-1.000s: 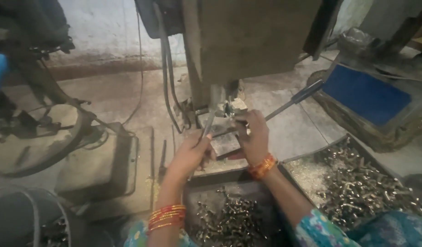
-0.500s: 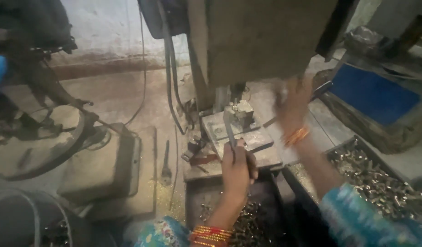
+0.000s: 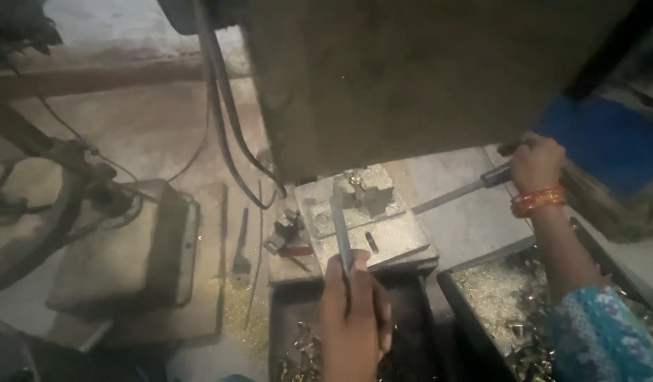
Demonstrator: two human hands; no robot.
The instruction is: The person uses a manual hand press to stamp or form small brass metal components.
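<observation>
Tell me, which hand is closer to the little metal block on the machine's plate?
Left. The left hand sits just below the metal block, poking a thin tool toward it. The right hand is off to the side, gripping the lever handle.

The plate sits under the press; 1 tray lies right of it.

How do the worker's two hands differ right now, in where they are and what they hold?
The left hand is low and near, by the machine table, gripping a thin metal rod that points up at the table. The right hand is raised farther off, closed on the machine's lever handle, and wears orange bangles. Both are bare and gripping.
</observation>
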